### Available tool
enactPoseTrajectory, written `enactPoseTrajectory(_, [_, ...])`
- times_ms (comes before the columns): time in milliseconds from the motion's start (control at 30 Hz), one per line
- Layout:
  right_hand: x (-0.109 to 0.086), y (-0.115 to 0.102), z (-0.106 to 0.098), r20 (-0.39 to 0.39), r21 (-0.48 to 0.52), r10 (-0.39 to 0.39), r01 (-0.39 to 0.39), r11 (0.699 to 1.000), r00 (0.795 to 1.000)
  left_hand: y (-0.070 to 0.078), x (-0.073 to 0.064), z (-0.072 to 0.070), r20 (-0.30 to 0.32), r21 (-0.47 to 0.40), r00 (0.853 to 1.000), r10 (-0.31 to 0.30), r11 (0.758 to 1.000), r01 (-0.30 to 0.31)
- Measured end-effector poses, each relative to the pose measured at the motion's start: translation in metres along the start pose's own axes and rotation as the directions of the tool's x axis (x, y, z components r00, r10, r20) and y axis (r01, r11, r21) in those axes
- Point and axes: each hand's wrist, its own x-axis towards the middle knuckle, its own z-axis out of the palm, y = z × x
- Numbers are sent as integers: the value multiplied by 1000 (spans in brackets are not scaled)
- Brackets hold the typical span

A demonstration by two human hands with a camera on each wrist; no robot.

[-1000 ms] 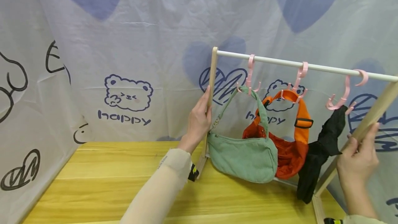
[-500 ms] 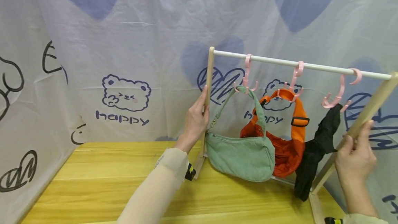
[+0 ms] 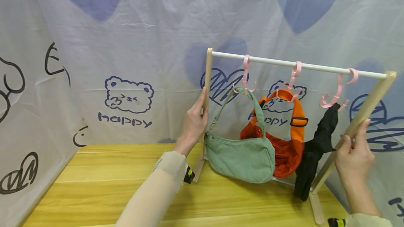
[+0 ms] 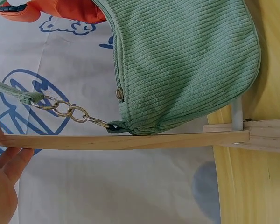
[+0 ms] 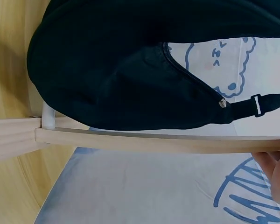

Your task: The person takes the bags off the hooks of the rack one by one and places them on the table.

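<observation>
A small clothes rack with wooden posts and a white top rod stands on the table. My left hand grips its left post, fingers and thumb on either side of the wood. Around the right post, my right hand holds on about halfway up. Three bags hang from pink hooks on the rod: a green corduroy shoulder bag at left, an orange bag in the middle, partly hidden behind it, and a black bag with a zip at right.
The yellow wood-grain table stretches left of the rack. Behind it hangs a pale curtain with blue hearts and bear drawings, close to the rack. Another side of the curtain borders the table's left edge.
Both hands, still holding the posts, have shifted the rack a little to the left, and the hanging bags have moved along with it.
</observation>
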Motion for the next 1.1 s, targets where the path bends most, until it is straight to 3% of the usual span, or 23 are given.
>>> enactPoseTrajectory(333, [4,-3,9,69,52,-40,36,998,997,-7,-2,-10,-10,6,1000,11,1000,-11])
enactPoseTrajectory(600, [6,-10,19,173,67,17,-29,997,985,-13,-4,-22,-53,17,997,53,998,-52])
enactPoseTrajectory(933, [7,-20,39,226,93,-1,-20,995,974,-20,-8,-44,-61,33,998,30,999,-28])
enactPoseTrajectory(1100, [7,-23,52,249,104,-2,-25,994,969,-24,-10,-53,-73,81,997,11,997,-5])
